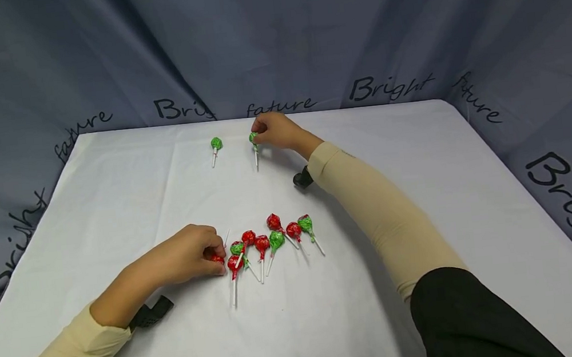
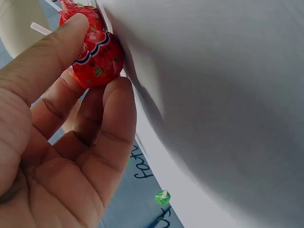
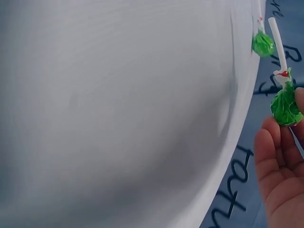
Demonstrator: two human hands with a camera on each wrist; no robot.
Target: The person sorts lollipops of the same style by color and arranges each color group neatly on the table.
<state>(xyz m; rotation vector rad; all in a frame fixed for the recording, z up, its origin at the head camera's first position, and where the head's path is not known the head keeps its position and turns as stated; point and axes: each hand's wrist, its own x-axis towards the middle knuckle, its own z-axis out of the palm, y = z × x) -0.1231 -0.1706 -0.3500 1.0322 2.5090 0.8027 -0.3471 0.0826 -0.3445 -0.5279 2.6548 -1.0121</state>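
Note:
At the left end of a loose cluster, my left hand (image 1: 186, 253) pinches a red lollipop (image 2: 99, 61) by its wrapped head, between thumb and fingers. Far back on the table, my right hand (image 1: 278, 130) holds a green lollipop (image 3: 286, 105) by its head, the white stick pointing toward me in the head view. Another green lollipop (image 1: 216, 144) lies to the left of that hand. Beside my left hand lie several red and green lollipops, among them a red lollipop (image 1: 235, 262) and a green lollipop (image 1: 276, 240), some overlapping.
A white cloth covers the table (image 1: 128, 199), its far edge just behind the right hand. Dark grey curtain (image 1: 272, 36) with black lettering hangs around the back and sides. Black wrist devices show at the left wrist (image 1: 152, 312) and the right wrist (image 1: 302, 178).

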